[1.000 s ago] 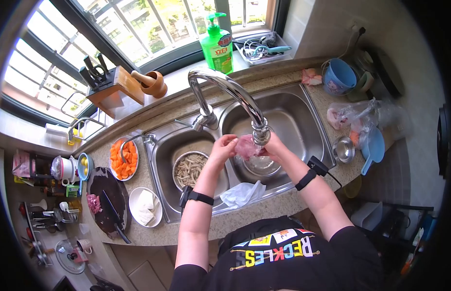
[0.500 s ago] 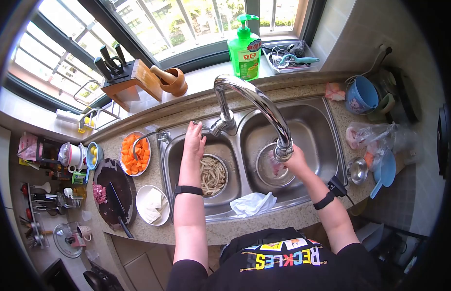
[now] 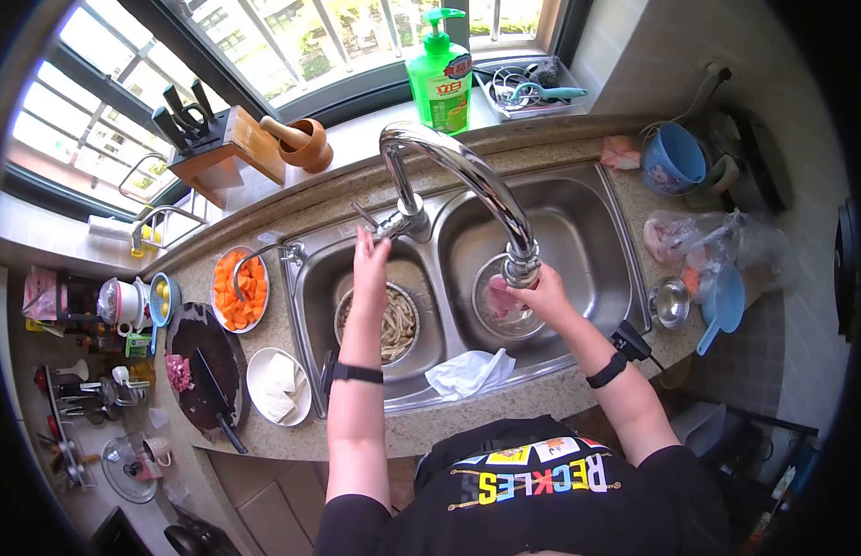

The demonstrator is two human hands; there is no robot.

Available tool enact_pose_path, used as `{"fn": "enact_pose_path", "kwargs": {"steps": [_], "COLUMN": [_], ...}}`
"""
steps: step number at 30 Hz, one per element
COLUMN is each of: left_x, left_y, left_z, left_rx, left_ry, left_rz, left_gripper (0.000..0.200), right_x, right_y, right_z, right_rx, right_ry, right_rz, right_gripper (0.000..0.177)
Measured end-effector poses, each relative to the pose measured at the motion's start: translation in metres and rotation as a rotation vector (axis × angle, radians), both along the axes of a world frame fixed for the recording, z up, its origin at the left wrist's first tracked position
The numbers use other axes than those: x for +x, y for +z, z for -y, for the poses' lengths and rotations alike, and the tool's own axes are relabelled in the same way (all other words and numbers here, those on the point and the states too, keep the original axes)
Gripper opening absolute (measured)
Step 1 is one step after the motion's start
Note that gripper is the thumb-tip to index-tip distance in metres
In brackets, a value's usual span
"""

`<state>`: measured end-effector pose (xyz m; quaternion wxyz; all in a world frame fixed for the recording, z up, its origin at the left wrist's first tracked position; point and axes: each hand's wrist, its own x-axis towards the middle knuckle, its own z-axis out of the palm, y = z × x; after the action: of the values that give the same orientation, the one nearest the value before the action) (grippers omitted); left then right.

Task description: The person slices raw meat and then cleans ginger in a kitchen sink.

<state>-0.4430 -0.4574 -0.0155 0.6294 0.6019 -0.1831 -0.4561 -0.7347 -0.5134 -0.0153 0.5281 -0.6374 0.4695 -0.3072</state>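
My left hand [image 3: 371,269] is open over the left basin, its fingers stretched out just below the faucet lever [image 3: 364,215]. Below it, a metal bowl [image 3: 417,326] holds pale mushroom strips. My right hand [image 3: 542,295] is closed beside the chrome faucet's nozzle [image 3: 521,267], its fingertips on a pink piece of meat [image 3: 498,295]; the nozzle hides part of the grip. Under that hand, a round bowl [image 3: 491,324] stands in the right basin. A white cloth [image 3: 469,374] lies over the sink's front edge.
On the left counter are a plate of carrot chunks [image 3: 240,289], a plate of white blocks [image 3: 280,385] and a dark chopping board [image 3: 203,324] with a cleaver [image 3: 215,389] and minced meat [image 3: 178,372]. A green soap bottle [image 3: 442,85] stands behind. At right are a ladle [image 3: 722,310] and plastic bags [image 3: 713,241].
My left hand has dropped away from the lever, which now points up and to the left. More of the pink meat shows beside my right fingertips. The view has shifted slightly.
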Motion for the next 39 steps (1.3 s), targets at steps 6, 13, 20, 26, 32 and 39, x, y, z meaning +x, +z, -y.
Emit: {"fn": "enact_pose_path", "kwargs": {"steps": [6, 13, 20, 26, 32, 39], "left_x": [-0.05, -0.134, -0.197, -0.223, -0.229, -0.243], "left_y": [-0.012, -0.013, -0.046, -0.011, -0.013, -0.04], "left_z": [-0.085, -0.07, -0.089, -0.09, -0.095, -0.065], "left_rx": [0.066, 0.015, 0.123, 0.103, 0.081, -0.078], "left_ry": [-0.127, -0.409, -0.565, -0.363, -0.013, 0.181], "left_rz": [0.131, 0.35, 0.927, 0.15, -0.171, -0.258], "left_gripper": [0.044, 0.03, 0.066, 0.063, 0.052, 0.035], "right_x": [-0.046, -0.054, -0.064, -0.058, -0.015, -0.01], "right_y": [-0.002, 0.012, -0.011, 0.0, 0.017, -0.006], "right_z": [-0.01, -0.033, -0.03, -0.038, -0.084, -0.068], "right_rx": [0.068, 0.171, -0.115, 0.002, -0.06, -0.238], "right_ry": [-0.004, -0.026, 0.056, 0.202, 0.298, 0.169], "right_rz": [-0.11, 0.009, -0.105, 0.004, 0.214, 0.097], "right_gripper": [0.026, 0.025, 0.023, 0.02, 0.01, 0.014]}}
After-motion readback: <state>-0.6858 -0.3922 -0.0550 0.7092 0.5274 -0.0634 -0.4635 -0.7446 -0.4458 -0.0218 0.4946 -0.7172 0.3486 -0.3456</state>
